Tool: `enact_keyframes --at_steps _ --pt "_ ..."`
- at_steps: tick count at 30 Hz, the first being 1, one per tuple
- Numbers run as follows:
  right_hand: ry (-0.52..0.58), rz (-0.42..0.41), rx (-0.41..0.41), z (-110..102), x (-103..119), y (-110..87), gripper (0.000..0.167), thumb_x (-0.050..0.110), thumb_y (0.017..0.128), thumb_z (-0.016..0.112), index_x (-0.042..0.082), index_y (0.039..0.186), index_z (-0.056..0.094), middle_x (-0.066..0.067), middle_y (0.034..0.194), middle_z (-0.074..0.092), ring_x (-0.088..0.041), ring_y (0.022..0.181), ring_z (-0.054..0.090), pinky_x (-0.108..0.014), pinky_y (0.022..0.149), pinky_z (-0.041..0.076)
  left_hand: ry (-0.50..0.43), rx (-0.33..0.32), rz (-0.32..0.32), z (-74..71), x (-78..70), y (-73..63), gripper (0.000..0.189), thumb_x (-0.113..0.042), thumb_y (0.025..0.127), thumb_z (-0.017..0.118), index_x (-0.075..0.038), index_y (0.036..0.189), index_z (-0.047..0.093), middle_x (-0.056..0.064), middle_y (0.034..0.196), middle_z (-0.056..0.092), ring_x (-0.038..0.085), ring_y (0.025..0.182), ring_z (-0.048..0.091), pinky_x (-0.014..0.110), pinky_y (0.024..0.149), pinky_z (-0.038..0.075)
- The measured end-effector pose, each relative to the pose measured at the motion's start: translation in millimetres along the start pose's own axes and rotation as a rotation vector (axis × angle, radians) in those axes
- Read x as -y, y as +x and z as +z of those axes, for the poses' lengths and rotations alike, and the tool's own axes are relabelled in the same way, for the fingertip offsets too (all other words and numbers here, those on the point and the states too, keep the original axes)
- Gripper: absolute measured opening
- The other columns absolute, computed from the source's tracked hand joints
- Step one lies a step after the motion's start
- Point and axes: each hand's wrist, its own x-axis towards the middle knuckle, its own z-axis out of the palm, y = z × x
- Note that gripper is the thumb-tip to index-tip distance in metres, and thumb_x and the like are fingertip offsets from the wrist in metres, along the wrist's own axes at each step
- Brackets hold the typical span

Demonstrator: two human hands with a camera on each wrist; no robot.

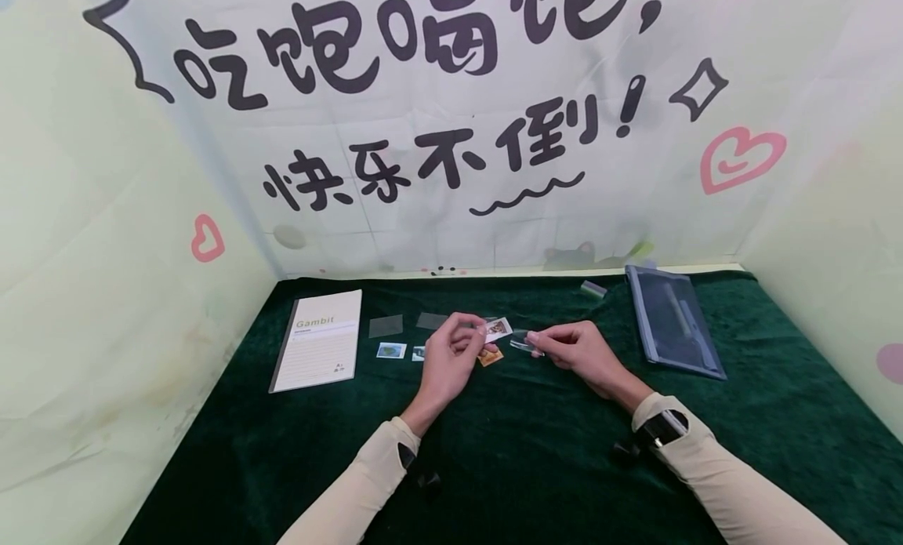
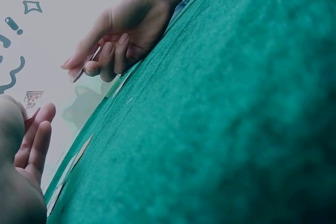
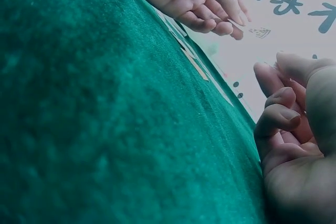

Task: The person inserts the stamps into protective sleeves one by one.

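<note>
While the left hand (image 1: pixel 451 355) pinches a small picture card (image 1: pixel 499 328), the right hand (image 1: pixel 574 349) pinches a clear sleeve (image 1: pixel 524 343) just right of the card — long axis pointing at it. Both hands are equally near (the orange card (image 1: pixel 490 357) lies below it).

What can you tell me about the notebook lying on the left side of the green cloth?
The notebook is a slim, cream-coloured booklet with a dark spine down its left edge. Its cover carries the printed word Gambit near the top, a thin line under it, faint ruled lines below and a small mark near the lower right corner. It looks like paper or card. It lies closed and flat on the green cloth, tilted slightly, left of the small cards. Neither hand touches it, and nothing rests on it.
</note>
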Motion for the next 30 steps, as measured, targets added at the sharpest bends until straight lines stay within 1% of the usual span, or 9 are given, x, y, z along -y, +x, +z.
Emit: enact_keyframes --at_steps 2,7,12,15,19,21,23,27,30 --pt "0.000 -0.001 0.004 0.1 0.2 -0.2 0.041 0.045 0.103 0.074 0.007 0.114 0.083 0.000 0.079 0.061 -0.013 0.061 0.043 -0.026 0.059 0.041 -0.008 0.002 0.002 0.1 0.4 0.1 0.018 -0.034 0.111 0.064 -0.024 0.125 0.068 0.003 0.105 0.084 0.013 0.093 0.081 0.025 0.085 0.061" --pt "0.004 0.001 0.007 1.2 2.1 -1.2 0.040 0.045 0.103 0.074 0.008 0.115 0.083 -0.004 0.082 0.063 -0.013 0.061 0.043 -0.025 0.058 0.041 -0.040 0.022 0.008 -0.2 1.5 0.1 0.019 -0.033 0.111 0.065 -0.022 0.125 0.068 0.010 0.106 0.084 0.017 0.093 0.081 0.025 0.084 0.061" --pt "0.006 -0.006 0.005 1.5 2.8 -1.6 0.040 0.045 0.103 0.074 0.007 0.113 0.083 0.000 0.078 0.061 -0.012 0.060 0.042 -0.025 0.058 0.041 0.004 0.010 0.008 -0.2 2.4 0.4 0.018 -0.035 0.110 0.066 -0.023 0.123 0.069 0.002 0.105 0.084 0.013 0.094 0.080 0.026 0.085 0.061" --pt "0.007 -0.011 0.001 1.5 2.1 -1.4 0.040 0.045 0.103 0.074 0.007 0.114 0.083 -0.002 0.081 0.064 -0.012 0.060 0.042 -0.025 0.058 0.041 0.019 0.004 0.005 -0.5 2.2 0.4 0.018 -0.035 0.109 0.067 -0.025 0.123 0.070 -0.003 0.104 0.084 0.011 0.094 0.080 0.026 0.085 0.061" --pt "0.008 -0.003 -0.012 1.4 0.5 -0.7 0.037 0.043 0.103 0.075 0.009 0.117 0.083 -0.010 0.091 0.071 -0.011 0.060 0.044 -0.023 0.058 0.041 -0.002 0.018 0.005 -0.8 1.4 0.3 0.018 -0.033 0.108 0.068 -0.024 0.124 0.070 -0.001 0.102 0.084 0.013 0.092 0.080 0.025 0.079 0.059" --pt "0.001 -0.007 -0.013 1.1 -0.8 0.0 0.037 0.042 0.103 0.075 0.009 0.120 0.082 -0.011 0.094 0.073 -0.011 0.060 0.045 -0.023 0.058 0.042 -0.017 0.025 0.006 -0.8 1.3 0.4 0.019 -0.032 0.108 0.068 -0.022 0.124 0.070 0.000 0.102 0.084 0.014 0.092 0.081 0.024 0.075 0.056" --pt "-0.003 -0.010 -0.015 1.0 -1.8 0.6 0.037 0.041 0.103 0.076 0.010 0.121 0.081 -0.010 0.093 0.074 -0.011 0.060 0.046 -0.023 0.058 0.042 -0.033 0.031 0.004 -0.7 1.4 0.4 0.019 -0.031 0.108 0.068 -0.021 0.125 0.069 0.002 0.102 0.084 0.016 0.091 0.081 0.023 0.071 0.053" --pt "-0.008 -0.028 -0.007 0.5 -2.5 0.8 0.035 0.037 0.103 0.076 0.009 0.123 0.080 -0.010 0.094 0.076 -0.010 0.061 0.048 -0.023 0.057 0.044 -0.043 0.030 0.000 -0.3 1.7 0.5 0.020 -0.031 0.108 0.069 -0.019 0.124 0.070 0.002 0.101 0.084 0.016 0.091 0.081 0.023 0.069 0.051" --pt "-0.022 -0.039 0.001 0.8 -2.0 0.4 0.034 0.036 0.103 0.076 0.009 0.123 0.080 -0.014 0.094 0.077 -0.011 0.063 0.052 -0.023 0.057 0.046 -0.031 0.019 0.000 0.2 1.8 0.5 0.018 -0.031 0.108 0.070 -0.021 0.123 0.070 0.001 0.101 0.085 0.015 0.091 0.081 0.023 0.070 0.052"
